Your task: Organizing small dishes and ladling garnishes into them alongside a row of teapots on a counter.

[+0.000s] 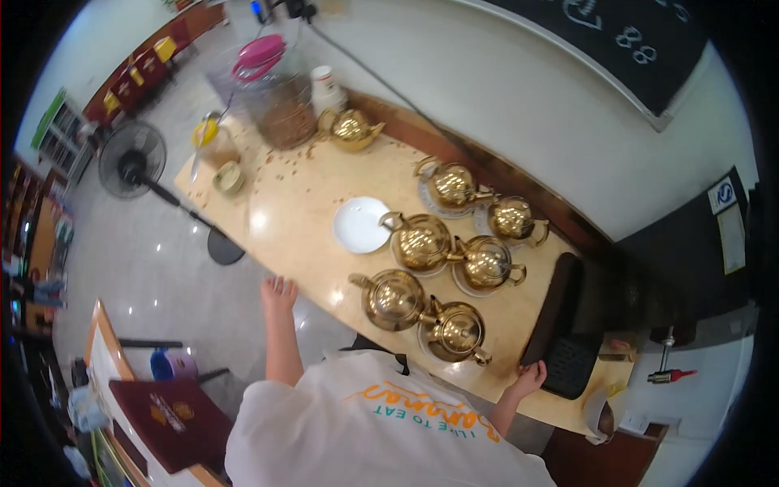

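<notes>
My left hand (279,293) hangs beside the table's (274,237) near edge, fingers bent, with nothing visible in it. At the right, my right hand (531,378) is at the near edge of a black machine's drip tray (569,368); whether it grips that edge is unclear. Between the hands, several shiny gold teapots stand in pairs. The closest pair is a teapot (394,299) and another teapot (457,332) with spouts together. Behind them are a teapot (421,242) and a teapot (487,263), on white saucers. A white plate (358,226) lies left of these.
A lone gold teapot (352,130) stands by a large clear tub (283,112) with a pink lid. Brown crumbs are scattered near a small cup (229,178) and a yellow-lidded jar (216,143). A pedestal fan (132,159) and a maroon-covered chair (170,420) stand left. Wall behind.
</notes>
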`<state>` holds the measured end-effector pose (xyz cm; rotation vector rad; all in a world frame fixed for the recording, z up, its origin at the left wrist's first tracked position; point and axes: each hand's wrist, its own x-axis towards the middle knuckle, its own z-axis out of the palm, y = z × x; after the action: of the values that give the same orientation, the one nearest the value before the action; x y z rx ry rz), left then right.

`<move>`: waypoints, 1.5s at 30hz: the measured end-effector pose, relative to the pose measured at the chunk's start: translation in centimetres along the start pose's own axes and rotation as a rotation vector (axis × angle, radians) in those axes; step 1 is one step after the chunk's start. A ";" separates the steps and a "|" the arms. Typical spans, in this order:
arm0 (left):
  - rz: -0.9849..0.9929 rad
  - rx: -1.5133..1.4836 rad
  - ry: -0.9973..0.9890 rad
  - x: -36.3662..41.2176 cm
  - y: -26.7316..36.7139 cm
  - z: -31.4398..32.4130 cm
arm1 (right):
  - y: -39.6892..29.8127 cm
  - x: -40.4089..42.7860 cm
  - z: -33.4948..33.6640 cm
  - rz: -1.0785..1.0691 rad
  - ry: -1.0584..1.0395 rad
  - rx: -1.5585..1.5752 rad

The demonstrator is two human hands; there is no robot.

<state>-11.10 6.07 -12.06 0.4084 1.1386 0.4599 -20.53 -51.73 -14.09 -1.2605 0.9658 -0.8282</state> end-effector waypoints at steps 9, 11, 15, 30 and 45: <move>0.179 0.214 -0.457 -9.0 -3.7 5.2 | -7.9 -0.5 10.3 -0.094 -0.353 0.198; -0.014 0.266 -0.527 -10.2 -3.6 4.9 | -8.8 -2.3 10.6 -0.104 -0.389 0.204; -0.153 0.174 -0.501 -7.7 -2.3 2.5 | -8.1 -4.0 8.5 -0.059 -0.298 0.199; -0.422 -0.212 -0.284 7.7 14.7 -5.9 | -10.1 -24.6 13.4 -0.283 -0.185 -0.092; -0.151 -0.515 0.327 21.5 31.0 -30.8 | -11.2 -45.0 41.6 -0.124 -1.012 -0.103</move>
<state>-36.61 45.98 -23.28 -0.2085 1.3009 0.6792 0.63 3.75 4.55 -1.5795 0.1101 -0.1444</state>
